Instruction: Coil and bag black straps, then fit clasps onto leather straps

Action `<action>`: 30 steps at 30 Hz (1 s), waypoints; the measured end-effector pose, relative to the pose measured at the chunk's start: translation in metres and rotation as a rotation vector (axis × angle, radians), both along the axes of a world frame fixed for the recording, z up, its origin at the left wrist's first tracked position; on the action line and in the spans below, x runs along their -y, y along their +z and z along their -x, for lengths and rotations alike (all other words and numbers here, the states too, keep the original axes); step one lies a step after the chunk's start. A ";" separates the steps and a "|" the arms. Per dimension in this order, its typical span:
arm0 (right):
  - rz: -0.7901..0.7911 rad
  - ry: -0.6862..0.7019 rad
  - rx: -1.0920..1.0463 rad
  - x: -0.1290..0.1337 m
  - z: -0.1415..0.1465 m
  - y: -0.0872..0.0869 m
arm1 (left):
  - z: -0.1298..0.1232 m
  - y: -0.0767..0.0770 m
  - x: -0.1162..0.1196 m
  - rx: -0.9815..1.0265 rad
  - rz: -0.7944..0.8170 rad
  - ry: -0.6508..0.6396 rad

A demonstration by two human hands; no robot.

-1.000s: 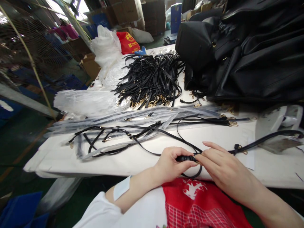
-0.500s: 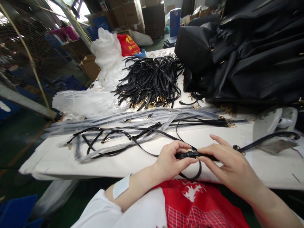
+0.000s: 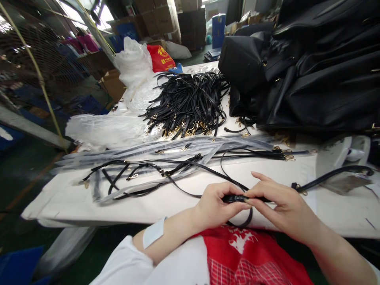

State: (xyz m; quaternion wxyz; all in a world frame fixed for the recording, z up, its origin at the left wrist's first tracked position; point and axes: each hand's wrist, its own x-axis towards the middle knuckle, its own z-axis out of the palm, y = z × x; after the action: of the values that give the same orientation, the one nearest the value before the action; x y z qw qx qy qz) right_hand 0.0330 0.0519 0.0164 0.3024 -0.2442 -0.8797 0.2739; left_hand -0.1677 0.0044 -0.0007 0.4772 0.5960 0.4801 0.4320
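Near the table's front edge, my left hand (image 3: 218,204) grips a black strap (image 3: 232,198) between thumb and curled fingers. My right hand (image 3: 277,204) pinches the same strap just to the right, its thumb and fingertips almost meeting the left thumb. Fingers hide part of the gripped section. A thin loop of strap hangs below the hands, over the table edge. Further thin black straps (image 3: 181,161) with gold clips run leftward across the table, among straps in clear plastic sleeves (image 3: 101,190).
Behind lies a heap of black straps (image 3: 190,99) with gold hooks. Black bags (image 3: 314,87) are piled at the right. Clear plastic bags (image 3: 103,128) lie at the left on the white table (image 3: 71,208). A thicker black strap (image 3: 329,176) rests at the right.
My hands have drawn slightly closer together on the strap, the right one shifting a little left. Both still grip it.
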 end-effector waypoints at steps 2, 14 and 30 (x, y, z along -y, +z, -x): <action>0.019 -0.016 0.033 -0.004 -0.005 0.002 | 0.001 0.001 -0.004 -0.022 -0.002 0.021; 0.063 -0.061 -0.007 -0.004 -0.004 0.002 | -0.006 0.003 0.001 -0.047 -0.040 0.051; 0.076 -0.088 -0.015 -0.002 -0.009 0.000 | -0.001 0.008 -0.005 -0.040 -0.080 -0.012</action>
State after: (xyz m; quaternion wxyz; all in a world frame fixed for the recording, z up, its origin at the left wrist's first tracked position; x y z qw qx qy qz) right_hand 0.0416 0.0543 0.0161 0.3111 -0.2921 -0.8547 0.2956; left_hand -0.1670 0.0089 0.0071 0.4459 0.6260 0.4684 0.4358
